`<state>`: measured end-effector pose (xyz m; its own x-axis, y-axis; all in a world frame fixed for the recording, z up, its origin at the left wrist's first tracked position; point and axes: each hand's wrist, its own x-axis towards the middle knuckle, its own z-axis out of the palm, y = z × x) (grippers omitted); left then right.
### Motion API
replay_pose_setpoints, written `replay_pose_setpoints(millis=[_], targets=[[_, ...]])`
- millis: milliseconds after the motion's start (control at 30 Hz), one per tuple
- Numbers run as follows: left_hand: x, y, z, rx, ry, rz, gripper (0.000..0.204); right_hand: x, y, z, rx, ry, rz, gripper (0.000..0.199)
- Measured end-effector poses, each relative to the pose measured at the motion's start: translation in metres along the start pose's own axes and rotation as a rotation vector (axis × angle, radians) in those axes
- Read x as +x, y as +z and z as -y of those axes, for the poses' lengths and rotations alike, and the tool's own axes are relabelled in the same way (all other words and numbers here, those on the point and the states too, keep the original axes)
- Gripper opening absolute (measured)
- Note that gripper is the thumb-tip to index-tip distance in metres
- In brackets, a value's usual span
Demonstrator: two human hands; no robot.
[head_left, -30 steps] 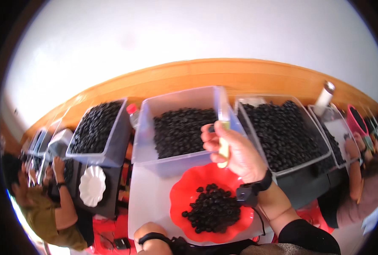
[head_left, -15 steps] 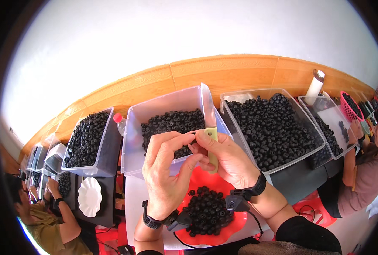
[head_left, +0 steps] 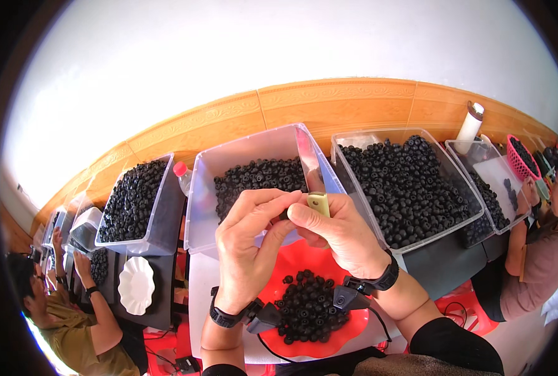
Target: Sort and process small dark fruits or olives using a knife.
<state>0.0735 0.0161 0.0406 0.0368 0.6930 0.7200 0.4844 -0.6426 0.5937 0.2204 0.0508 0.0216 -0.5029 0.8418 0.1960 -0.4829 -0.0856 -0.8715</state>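
My right hand (head_left: 354, 241) is closed around the pale green handle of a knife (head_left: 310, 161), whose broad blade points up and away from me. My left hand (head_left: 247, 254) meets it, thumb and fingers pinched on a small black round piece (head_left: 284, 215) that shows only partly between the fingertips. Below both hands lies a red wavy-edged dish (head_left: 353, 327) holding a heap of black round pieces (head_left: 307, 307), several with a small hollow in them. Just beyond the hands stands a clear bin (head_left: 200, 216), partly filled with the same pieces.
More black pieces fill a bin on the right (head_left: 410, 188) and one on the left (head_left: 131, 203). A red-capped bottle (head_left: 182, 175) stands between bins. At left is a white scalloped dish (head_left: 136, 286). People work on both sides; a white flask (head_left: 470, 128) stands far right.
My right hand has turned the knife slightly, so its blade shows a pink reflection and less handle is visible. Both hands remain together. The left co-worker has raised a hand.
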Motion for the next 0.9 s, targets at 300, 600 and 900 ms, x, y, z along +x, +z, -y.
replay_pose_setpoints(millis=[300, 600, 900], targets=[[-0.002, -0.005, 0.022, -0.631, -0.375, -0.018, 0.018, 0.004, -0.004, -0.002, -0.093, -0.036, 0.025, 0.035], [0.005, -0.012, 0.044, -1.018, -0.52, 0.014, 0.035, 0.007, -0.003, -0.014, -0.551, -0.31, -0.086, 0.035], [0.005, -0.011, 0.048, -1.05, -0.52, 0.007, 0.018, 0.005, 0.003, -0.008, -0.942, -0.38, -0.162, 0.03]])
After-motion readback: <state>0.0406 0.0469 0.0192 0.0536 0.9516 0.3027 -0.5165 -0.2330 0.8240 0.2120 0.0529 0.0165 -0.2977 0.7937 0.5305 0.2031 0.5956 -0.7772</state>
